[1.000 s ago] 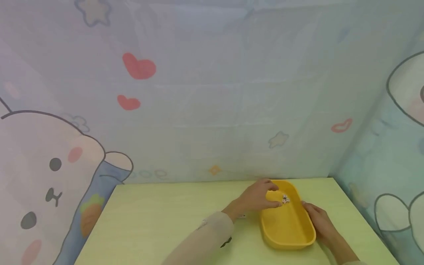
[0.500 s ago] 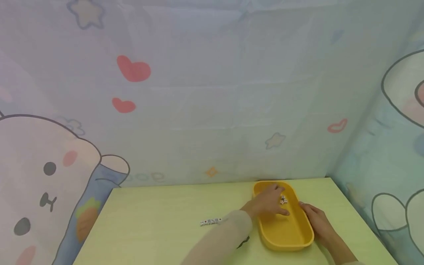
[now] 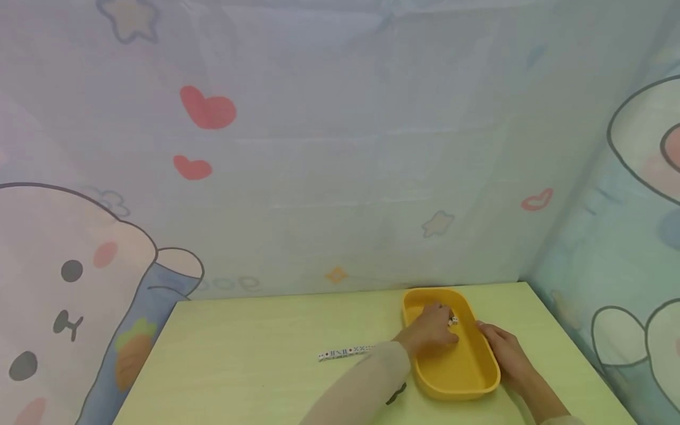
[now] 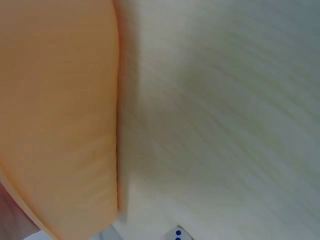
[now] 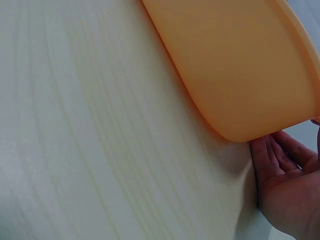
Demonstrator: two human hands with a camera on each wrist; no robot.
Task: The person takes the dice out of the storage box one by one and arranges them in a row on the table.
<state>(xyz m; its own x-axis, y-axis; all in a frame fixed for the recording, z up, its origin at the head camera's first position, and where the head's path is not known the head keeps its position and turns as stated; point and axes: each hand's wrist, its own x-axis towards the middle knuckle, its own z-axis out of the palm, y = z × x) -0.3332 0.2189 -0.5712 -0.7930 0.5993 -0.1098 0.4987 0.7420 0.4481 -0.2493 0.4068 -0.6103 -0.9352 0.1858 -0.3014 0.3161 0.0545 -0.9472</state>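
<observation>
A yellow tray [image 3: 457,366] stands at the right of the table. My left hand [image 3: 431,327] reaches over its left rim, fingers bent downward at a few small white dice [image 3: 454,320] inside. The fingertips partly cover those dice, so whether any is pinched is hidden. My right hand [image 3: 507,354] holds the tray's right side. In the right wrist view the fingers [image 5: 270,155] lie against the outer wall, with the thumb near the rim. To the left of the tray, a straight row of white dice [image 3: 345,352] lies on the table, its right end hidden by my left sleeve.
The pale yellow-green table [image 3: 239,330] ends at a printed cloth backdrop [image 3: 319,177], with another cloth side at the right. The tray's far end stands close to the back cloth. One die [image 4: 178,233] shows at the bottom of the left wrist view.
My left hand has moved from the tray's left rim down into it, to the dice. The row of dice has come out from behind the sleeve. The right hand stays on the tray.
</observation>
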